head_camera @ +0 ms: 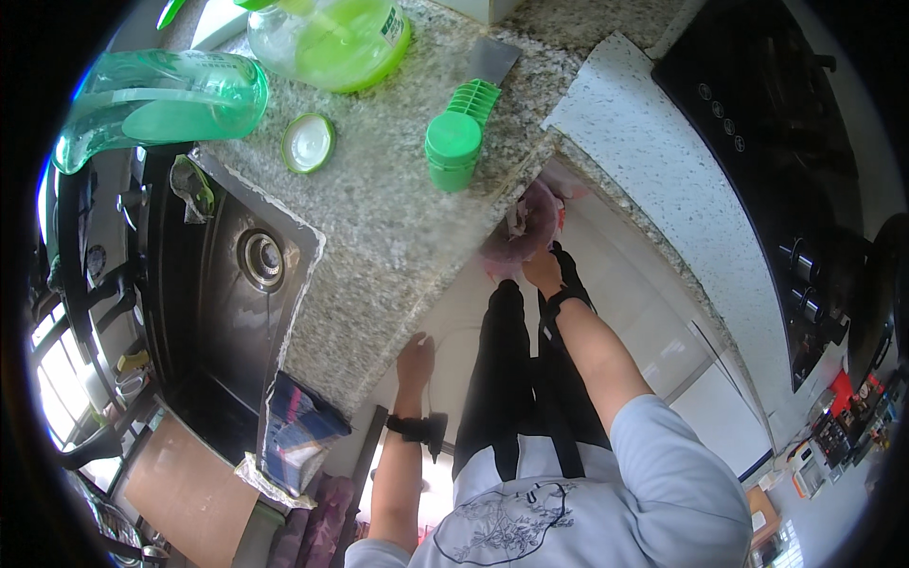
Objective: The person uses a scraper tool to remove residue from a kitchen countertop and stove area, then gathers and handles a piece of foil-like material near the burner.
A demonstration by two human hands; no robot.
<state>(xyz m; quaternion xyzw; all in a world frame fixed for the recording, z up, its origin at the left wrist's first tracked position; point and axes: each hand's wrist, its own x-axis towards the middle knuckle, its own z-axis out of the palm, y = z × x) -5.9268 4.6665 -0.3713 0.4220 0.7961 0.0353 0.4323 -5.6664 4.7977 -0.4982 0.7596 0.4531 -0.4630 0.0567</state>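
Note:
On the floor below the corner of the counter stands a translucent pinkish bin point(503, 245) with crumpled waste point(524, 216) inside. My right hand point(543, 271) is at its near rim; the fingers are partly hidden, so how firmly they hold it cannot be told. My left hand point(415, 361) hangs by the granite counter's front edge, with nothing visible in it. Above the bin, a green plastic lidded container point(453, 153) sits on the countertop beside a green ribbed plastic piece point(474, 99) and a dark flat scraper-like piece point(493, 60). A green-rimmed round lid point(308, 143) lies farther left.
A dark sink point(234, 319) with a drain is at left, a checked cloth point(298, 433) over its near edge. Behind it stand a green-tinted bottle point(192, 99) and a bottle of yellow-green liquid point(341, 42). A black cooktop point(767, 156) is at right.

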